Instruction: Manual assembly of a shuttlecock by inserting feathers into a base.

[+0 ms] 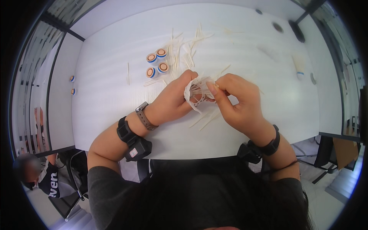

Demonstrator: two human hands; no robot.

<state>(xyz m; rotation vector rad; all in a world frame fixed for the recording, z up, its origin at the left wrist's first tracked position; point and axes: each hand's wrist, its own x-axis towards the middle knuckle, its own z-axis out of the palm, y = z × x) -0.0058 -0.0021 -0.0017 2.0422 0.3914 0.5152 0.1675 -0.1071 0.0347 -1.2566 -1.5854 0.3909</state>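
Four short round corks (157,62) with orange tops and blue bands stand clustered on the white table (107,96), toward its far left. Two more of the same sit apart at the table's left edge (72,84). Loose pale thin sticks (184,48), perhaps stripped feather shafts, lie scattered just right of the cluster, and one lone stick (128,73) lies to its left. A finished white feather shuttlecock (299,66) lies well apart on the far right. A dark round cable port (277,27) is set in the tabletop near the far edge. Another person in a dark top (42,176) sits at lower left, beyond the table.
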